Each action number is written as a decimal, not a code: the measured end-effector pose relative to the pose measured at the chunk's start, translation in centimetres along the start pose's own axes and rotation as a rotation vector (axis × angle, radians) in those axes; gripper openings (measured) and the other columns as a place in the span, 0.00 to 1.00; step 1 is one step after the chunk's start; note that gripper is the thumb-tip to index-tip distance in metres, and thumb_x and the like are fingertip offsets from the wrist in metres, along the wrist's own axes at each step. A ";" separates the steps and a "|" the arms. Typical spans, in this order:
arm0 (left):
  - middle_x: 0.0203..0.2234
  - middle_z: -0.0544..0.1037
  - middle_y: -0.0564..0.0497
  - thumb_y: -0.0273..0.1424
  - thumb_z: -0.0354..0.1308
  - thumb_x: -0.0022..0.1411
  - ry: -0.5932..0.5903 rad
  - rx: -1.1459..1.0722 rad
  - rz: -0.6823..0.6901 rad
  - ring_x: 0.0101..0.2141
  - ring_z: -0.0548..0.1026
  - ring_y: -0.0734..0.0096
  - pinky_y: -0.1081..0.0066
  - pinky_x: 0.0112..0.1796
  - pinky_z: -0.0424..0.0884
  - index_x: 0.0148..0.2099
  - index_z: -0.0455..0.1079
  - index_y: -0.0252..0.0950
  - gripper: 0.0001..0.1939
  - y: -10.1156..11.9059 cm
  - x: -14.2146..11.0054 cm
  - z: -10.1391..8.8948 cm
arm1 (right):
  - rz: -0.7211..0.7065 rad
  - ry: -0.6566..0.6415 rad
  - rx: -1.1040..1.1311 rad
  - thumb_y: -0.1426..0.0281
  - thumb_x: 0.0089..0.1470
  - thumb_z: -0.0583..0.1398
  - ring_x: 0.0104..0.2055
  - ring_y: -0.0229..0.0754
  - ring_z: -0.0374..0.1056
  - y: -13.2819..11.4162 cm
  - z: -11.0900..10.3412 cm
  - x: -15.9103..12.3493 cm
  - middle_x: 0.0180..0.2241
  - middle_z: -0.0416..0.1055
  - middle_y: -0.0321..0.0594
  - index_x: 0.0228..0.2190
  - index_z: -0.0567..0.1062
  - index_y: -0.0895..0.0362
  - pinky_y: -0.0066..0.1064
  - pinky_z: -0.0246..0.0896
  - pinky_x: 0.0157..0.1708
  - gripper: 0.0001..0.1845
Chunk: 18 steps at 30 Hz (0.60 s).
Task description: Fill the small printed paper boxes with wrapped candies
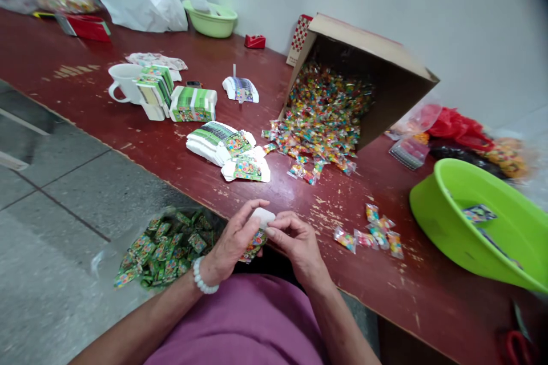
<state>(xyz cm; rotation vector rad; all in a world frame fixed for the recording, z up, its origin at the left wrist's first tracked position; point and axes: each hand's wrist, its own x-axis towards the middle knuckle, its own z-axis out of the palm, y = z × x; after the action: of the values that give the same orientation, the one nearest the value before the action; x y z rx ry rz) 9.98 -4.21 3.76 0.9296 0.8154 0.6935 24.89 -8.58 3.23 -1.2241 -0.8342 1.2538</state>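
My left hand (229, 245), with a beaded bracelet (201, 276) at the wrist, is closed around a small printed candy box (256, 241) at the table's front edge. The box's white flap stands up at its top. My right hand (299, 245) has its thumb and fingers pinched on the flap's right side; whether anything else is between them is hidden. Just beyond lie flat green-and-white cartons (208, 141), fanned out, with a few loose ones (248, 169) on top. Small clear packets of colourful candy (308, 171) spill from a cardboard box (398, 85) lying on its side.
Several candy packets (379, 234) lie to the right, near a green basin (445, 228). Scissors (518, 345) are at the lower right. Bundled cartons (193, 104) stand by a white mug (124, 82). Below the table edge, a clear bag holds filled green boxes (166, 248).
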 end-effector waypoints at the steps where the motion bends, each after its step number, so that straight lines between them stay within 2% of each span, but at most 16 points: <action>1: 0.34 0.73 0.53 0.42 0.58 0.64 0.001 0.019 -0.001 0.27 0.70 0.72 0.76 0.23 0.71 0.59 0.63 0.42 0.23 0.0 0.0 0.0 | 0.029 0.022 0.026 0.65 0.42 0.72 0.28 0.35 0.67 0.0 -0.1 0.2 0.29 0.69 0.32 0.29 0.78 0.54 0.27 0.67 0.28 0.12; 4: 0.38 0.75 0.50 0.43 0.58 0.63 0.007 0.048 -0.011 0.30 0.72 0.69 0.75 0.24 0.72 0.62 0.60 0.43 0.27 0.1 -0.2 0.3 | 0.047 0.025 -0.022 0.66 0.41 0.73 0.25 0.34 0.64 -0.1 -0.4 0.3 0.24 0.68 0.28 0.42 0.76 0.51 0.25 0.64 0.27 0.24; 6: 0.40 0.75 0.49 0.44 0.58 0.64 0.000 0.015 -0.033 0.31 0.73 0.68 0.74 0.25 0.73 0.64 0.57 0.44 0.30 0.3 -0.3 0.4 | -0.032 -0.024 -0.162 0.65 0.48 0.70 0.26 0.36 0.66 -0.3 -0.4 0.2 0.25 0.71 0.31 0.41 0.77 0.52 0.27 0.64 0.27 0.17; 8: 0.38 0.76 0.50 0.47 0.56 0.64 -0.016 -0.076 -0.078 0.28 0.74 0.70 0.73 0.25 0.73 0.65 0.58 0.44 0.30 0.5 -0.3 0.4 | -0.206 -0.040 -0.352 0.66 0.55 0.65 0.28 0.38 0.68 -0.7 -0.5 0.0 0.27 0.73 0.36 0.33 0.79 0.53 0.30 0.64 0.30 0.05; 10: 0.34 0.76 0.50 0.48 0.54 0.65 -0.024 -0.173 -0.134 0.24 0.73 0.72 0.73 0.24 0.72 0.64 0.61 0.43 0.29 0.5 -0.2 0.2 | -0.404 -0.050 -0.535 0.68 0.58 0.62 0.31 0.41 0.69 -1.1 -0.6 -0.1 0.28 0.75 0.38 0.30 0.80 0.52 0.34 0.65 0.35 0.07; 12: 0.34 0.77 0.50 0.46 0.55 0.65 -0.011 -0.208 -0.182 0.23 0.73 0.73 0.74 0.23 0.71 0.61 0.65 0.42 0.26 0.4 -0.1 0.0 | -0.498 -0.117 -0.646 0.69 0.57 0.62 0.37 0.44 0.71 -1.5 -0.6 -0.2 0.32 0.78 0.40 0.34 0.81 0.51 0.38 0.65 0.41 0.05; 14: 0.39 0.78 0.48 0.43 0.57 0.64 0.004 -0.179 -0.172 0.26 0.75 0.71 0.74 0.23 0.71 0.59 0.68 0.42 0.24 0.0 0.0 -0.2 | -0.457 -0.174 -0.633 0.68 0.57 0.63 0.40 0.46 0.72 -1.8 -0.4 -0.1 0.36 0.79 0.41 0.36 0.80 0.51 0.39 0.66 0.44 0.05; 15: 0.42 0.78 0.47 0.42 0.58 0.64 0.007 -0.150 -0.143 0.28 0.76 0.70 0.74 0.24 0.72 0.58 0.70 0.41 0.22 -0.2 0.0 -0.3 | -0.397 -0.175 -0.574 0.67 0.56 0.64 0.39 0.45 0.73 -1.8 -0.3 -0.1 0.36 0.79 0.41 0.34 0.80 0.51 0.37 0.67 0.42 0.04; 18: 0.49 0.78 0.44 0.45 0.56 0.65 -0.001 -0.093 -0.064 0.35 0.77 0.66 0.75 0.28 0.71 0.57 0.74 0.39 0.23 -0.6 -0.1 -0.4 | -0.138 -0.138 -0.284 0.64 0.54 0.65 0.24 0.40 0.73 -1.8 0.2 -0.1 0.28 0.77 0.36 0.28 0.77 0.53 0.32 0.69 0.26 0.07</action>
<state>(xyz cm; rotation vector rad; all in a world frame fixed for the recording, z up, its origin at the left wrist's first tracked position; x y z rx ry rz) 9.72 -4.42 3.13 0.8170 0.8026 0.6699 25.11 -8.40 5.06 -1.2881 -1.2107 1.1434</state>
